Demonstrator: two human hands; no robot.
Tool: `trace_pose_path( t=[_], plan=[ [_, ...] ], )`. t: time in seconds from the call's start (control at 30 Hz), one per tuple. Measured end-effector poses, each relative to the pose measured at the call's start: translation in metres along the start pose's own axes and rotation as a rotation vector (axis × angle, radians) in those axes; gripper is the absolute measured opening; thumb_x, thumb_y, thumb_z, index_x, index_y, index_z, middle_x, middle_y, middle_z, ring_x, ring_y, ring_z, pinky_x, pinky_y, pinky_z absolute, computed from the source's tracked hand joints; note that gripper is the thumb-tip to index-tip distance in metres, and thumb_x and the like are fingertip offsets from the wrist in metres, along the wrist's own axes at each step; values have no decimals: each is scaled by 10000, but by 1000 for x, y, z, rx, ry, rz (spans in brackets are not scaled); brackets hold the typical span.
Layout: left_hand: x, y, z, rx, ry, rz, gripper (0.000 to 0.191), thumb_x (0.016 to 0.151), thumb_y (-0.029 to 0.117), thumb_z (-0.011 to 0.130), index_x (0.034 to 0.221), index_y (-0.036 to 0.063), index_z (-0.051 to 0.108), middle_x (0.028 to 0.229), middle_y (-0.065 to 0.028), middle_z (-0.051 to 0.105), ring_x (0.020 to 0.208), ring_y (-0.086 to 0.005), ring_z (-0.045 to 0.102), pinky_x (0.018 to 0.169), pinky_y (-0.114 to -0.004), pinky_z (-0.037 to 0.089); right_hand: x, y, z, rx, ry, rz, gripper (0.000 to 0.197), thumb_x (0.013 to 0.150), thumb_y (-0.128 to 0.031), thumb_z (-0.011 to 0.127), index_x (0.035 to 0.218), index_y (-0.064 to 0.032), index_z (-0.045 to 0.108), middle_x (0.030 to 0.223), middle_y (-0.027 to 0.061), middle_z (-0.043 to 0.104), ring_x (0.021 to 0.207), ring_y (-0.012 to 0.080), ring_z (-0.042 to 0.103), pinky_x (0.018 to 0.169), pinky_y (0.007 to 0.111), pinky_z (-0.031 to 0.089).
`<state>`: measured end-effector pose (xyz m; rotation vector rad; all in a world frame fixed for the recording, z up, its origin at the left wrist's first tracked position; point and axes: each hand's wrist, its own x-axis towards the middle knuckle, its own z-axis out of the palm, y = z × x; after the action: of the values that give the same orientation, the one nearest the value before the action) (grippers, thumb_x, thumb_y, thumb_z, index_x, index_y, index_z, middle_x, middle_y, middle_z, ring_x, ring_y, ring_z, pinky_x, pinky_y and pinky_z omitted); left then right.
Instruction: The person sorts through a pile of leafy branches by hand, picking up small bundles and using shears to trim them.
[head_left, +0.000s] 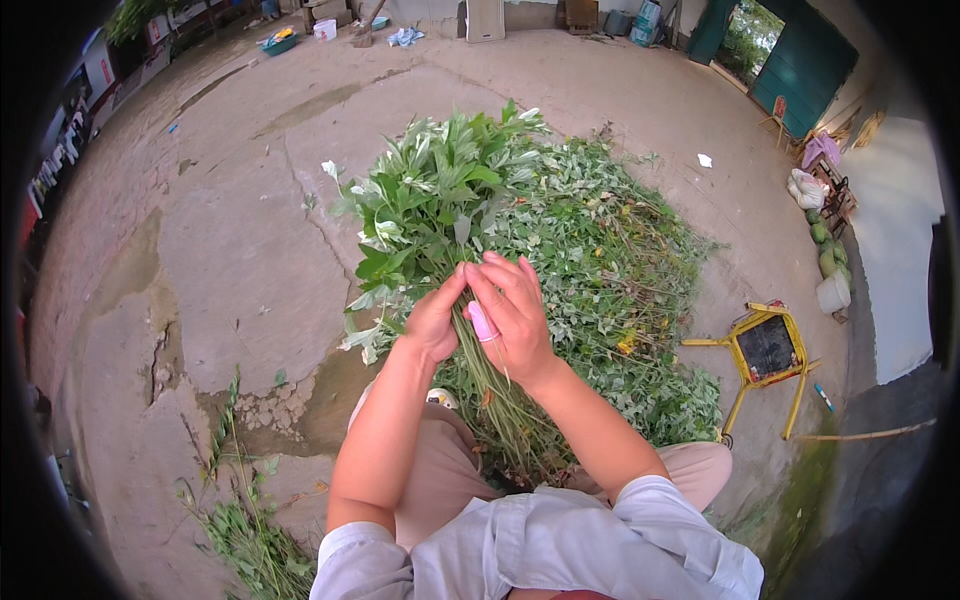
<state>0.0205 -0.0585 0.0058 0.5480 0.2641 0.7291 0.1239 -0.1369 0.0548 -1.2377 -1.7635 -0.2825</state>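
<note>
A bundle of long-stemmed leafy plants (450, 176) stands out before me, its leafy tops away from me and its bare stems running down between my knees. My left hand (436, 319) closes round the left side of the stems. On their right side my right hand (514, 319) grips them, a pink cover (481, 321) on one finger. The fingertips of both hands meet over the stems, and a thin strand hangs below my right hand. Behind and to the right of the bundle spreads a large heap of cut leafy plants (600, 247).
A smaller pile of green stems (259, 551) lies on the concrete at lower left. A yellow-framed chair (802, 352) lies to the right of the heap. Further right are green melons (828, 259) and a white bucket (833, 292). A teal basin (280, 45) stands far off at upper left.
</note>
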Motion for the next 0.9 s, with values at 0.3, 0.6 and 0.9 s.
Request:
trace_pose_path(
  t=[0.3,0.6,0.9],
  plan=[
    [-12,16,13,2,-72,-8,149,828,188,475,738,73,448,619,23,408,509,-63,347,514,-227,300,-19,46,-33,627,-294,122,381,797,-43,475,1175,-88,496,1136,72,542,1099,253,472,910,338,370],
    [-27,27,-3,101,-329,-52,291,828,339,557,739,129,377,549,69,347,484,-65,287,502,-224,279,-180,116,-54,470,-683,885,199,798,-189,573,937,-57,627,947,87,618,846,196,595,743,290,457],
    [-21,28,-14,101,-348,-22,346,784,414,595,736,130,403,482,73,375,384,-49,281,385,-206,254,-248,118,11,423,-969,416,240,801,-193,508,1011,-95,571,1031,67,538,1046,216,459,884,345,349]
  ],
)
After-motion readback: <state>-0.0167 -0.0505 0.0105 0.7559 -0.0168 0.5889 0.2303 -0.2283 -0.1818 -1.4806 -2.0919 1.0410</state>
